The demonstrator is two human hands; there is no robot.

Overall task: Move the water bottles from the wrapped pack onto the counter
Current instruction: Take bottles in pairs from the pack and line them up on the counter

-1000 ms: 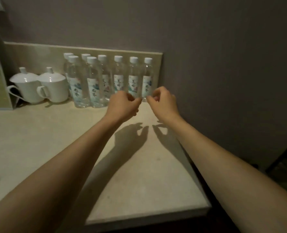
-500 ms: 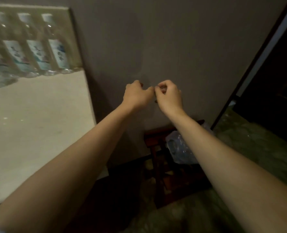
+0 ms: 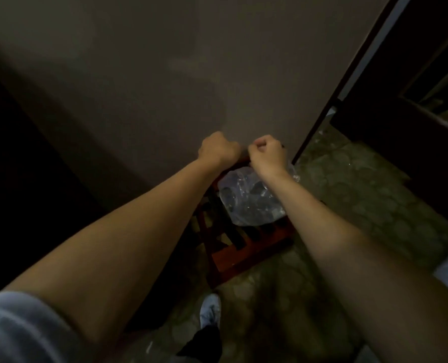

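The clear plastic-wrapped pack (image 3: 249, 197) lies on a low red wooden rack (image 3: 246, 247) against the wall, its contents a dark blur through the film. My left hand (image 3: 217, 150) and my right hand (image 3: 266, 153) are both held out above the far end of the pack with fingers curled into fists. Neither hand holds anything that I can make out. The right forearm crosses the pack's right side. The counter and the bottles on it are out of view.
A plain grey wall (image 3: 217, 61) fills the upper view. A dark door frame (image 3: 348, 82) runs down the right, with dark furniture beyond it. Patterned floor (image 3: 348, 184) surrounds the rack. My white shoe (image 3: 209, 310) stands in front of the rack.
The view has swung right and down, away from the counter and its bottles, to the rack. Both fists stayed close together and now hover over the wrapped pack.
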